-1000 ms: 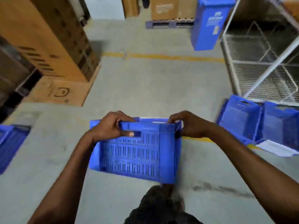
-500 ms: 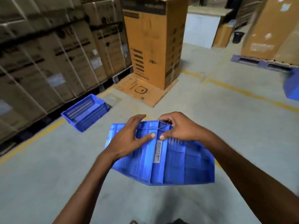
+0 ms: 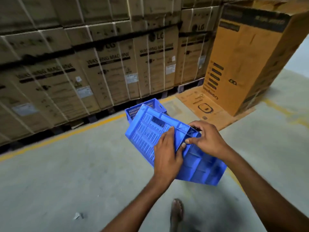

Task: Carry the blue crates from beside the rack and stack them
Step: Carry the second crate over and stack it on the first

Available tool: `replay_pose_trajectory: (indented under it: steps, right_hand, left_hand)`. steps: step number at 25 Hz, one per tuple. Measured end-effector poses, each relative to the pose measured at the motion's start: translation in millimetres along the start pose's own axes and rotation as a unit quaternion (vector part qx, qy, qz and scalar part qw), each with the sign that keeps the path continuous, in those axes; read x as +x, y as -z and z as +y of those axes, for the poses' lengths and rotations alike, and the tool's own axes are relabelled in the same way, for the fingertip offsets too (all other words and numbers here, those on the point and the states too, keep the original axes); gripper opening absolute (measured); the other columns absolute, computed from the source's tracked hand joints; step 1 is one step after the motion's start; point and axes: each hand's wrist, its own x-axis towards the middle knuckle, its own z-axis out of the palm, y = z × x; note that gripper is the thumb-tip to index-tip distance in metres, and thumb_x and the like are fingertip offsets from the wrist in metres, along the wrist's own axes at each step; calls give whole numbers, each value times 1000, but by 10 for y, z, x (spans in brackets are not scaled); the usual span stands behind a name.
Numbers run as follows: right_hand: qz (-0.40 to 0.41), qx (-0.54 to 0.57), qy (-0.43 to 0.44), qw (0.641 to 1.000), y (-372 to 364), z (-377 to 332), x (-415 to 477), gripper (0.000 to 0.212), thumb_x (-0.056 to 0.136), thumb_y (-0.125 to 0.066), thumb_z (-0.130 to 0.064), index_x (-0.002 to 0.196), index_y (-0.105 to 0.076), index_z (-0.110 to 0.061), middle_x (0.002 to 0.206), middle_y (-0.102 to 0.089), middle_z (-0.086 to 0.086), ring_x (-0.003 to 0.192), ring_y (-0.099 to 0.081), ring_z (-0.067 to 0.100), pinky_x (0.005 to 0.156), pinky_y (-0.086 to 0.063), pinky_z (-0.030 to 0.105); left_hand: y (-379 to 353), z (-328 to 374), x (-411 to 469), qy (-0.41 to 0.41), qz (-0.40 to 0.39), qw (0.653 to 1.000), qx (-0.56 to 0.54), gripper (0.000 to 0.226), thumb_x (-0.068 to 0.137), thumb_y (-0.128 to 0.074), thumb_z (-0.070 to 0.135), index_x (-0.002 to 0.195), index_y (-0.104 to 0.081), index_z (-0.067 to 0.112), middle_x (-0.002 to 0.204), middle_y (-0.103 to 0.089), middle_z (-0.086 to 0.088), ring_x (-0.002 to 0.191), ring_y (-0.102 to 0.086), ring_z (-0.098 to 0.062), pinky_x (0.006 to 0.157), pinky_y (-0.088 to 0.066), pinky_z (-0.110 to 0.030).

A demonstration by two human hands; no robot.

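— Where's the crate (image 3: 170, 144) now?

— Up in the air, tilted, carried in front of the person. The left hand (image 3: 168, 154) lies flat over the slotted side with its fingers curled round the corner rim; the right hand (image 3: 206, 138) is closed on the same corner from the other side. Both are gripping the crate, close together.

— Heavy, would you say?

— I doubt it. It looks like thin, stiff moulded plastic, empty, so it should swing easily and keep its shape. Held at one corner, though, it may twist in the grip — the cut-out handle slot in the vented wall looks the surer place.

— And the stack?

— Another blue crate (image 3: 145, 107) sits on the floor (image 3: 66, 173) just beyond, by the yellow line (image 3: 93, 124) under the washing-machine cartons (image 3: 107, 67). I'd guess that's the target — rims must line up to nest.
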Motion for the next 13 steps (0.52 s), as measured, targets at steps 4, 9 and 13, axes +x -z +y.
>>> replay_pose_trajectory:
  steps: [4, 9, 13]
  right_hand:
    - [-33, 36, 60, 997, -176, -69, 1026, 41, 72, -86, -8, 108, -71, -21, 102, -69, -11, 99, -63, 8, 92, -51, 35]
    - [-204, -61, 83, 973, -239, 105, 2591, 85, 52, -96, -27, 128, -58, -20, 124, -66, -8, 115, -61, 8, 97, -48, 23]
    - [-233, -147, 74, 958, -661, 167, 3587, 68, 46, -90, -47, 107, -67, -25, 104, -73, -8, 96, -68, 12, 85, -56, 37]
  left_hand:
    - [-27, -472, 730, 36, 60, 994, -80, 59, 98, -60, 39, 152, -38, 27, 132, -52, 3, 126, -41, -7, 107, -37, -30]
    - [133, -947, 1864, 39, 129, 983, -128, 60, 97, -67, 28, 146, -41, 47, 123, -43, 44, 114, -44, -7, 103, -41, -29]
    - [289, -1459, 2487, 62, 128, 982, -124, 57, 96, -67, 28, 141, -44, 54, 134, -54, 18, 117, -46, -16, 105, -43, -40]
